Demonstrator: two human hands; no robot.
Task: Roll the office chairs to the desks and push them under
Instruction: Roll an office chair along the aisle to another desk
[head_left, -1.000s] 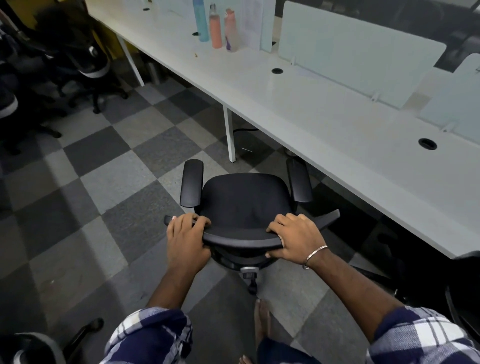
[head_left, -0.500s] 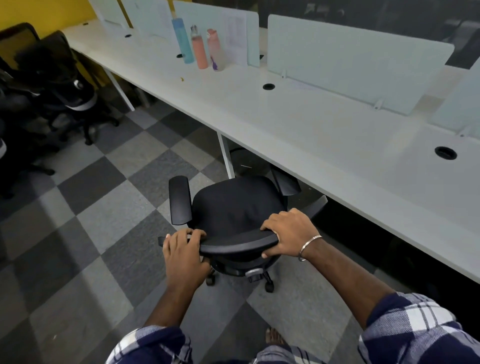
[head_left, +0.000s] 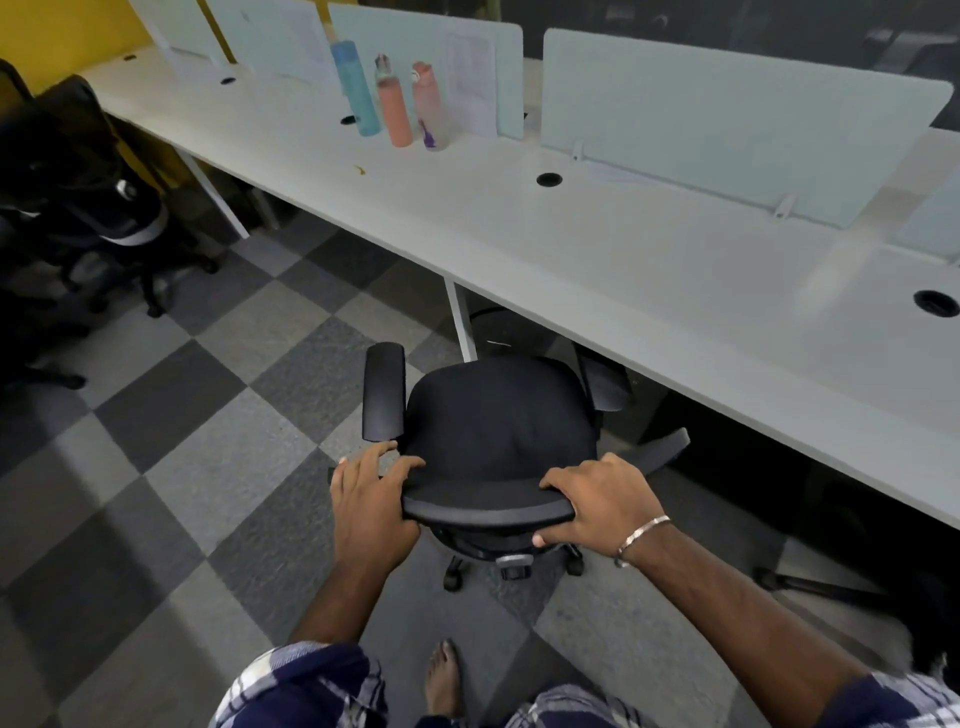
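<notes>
Both hands on chair (head_left: 498, 415) backrest | right hand (head_left: 597, 506) grip curled round its top edge | left hand (head_left: 371, 506) fingers spread (thumb over rim) | seat ahead, partly under tabletop (head_left: 649, 270)

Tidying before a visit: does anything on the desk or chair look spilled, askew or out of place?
Mostly fine. The chair sits angled to the desk, only its right armrest under the edge. A small yellow scrap lies on the desk near three upright bottles. No spills visible.
</notes>
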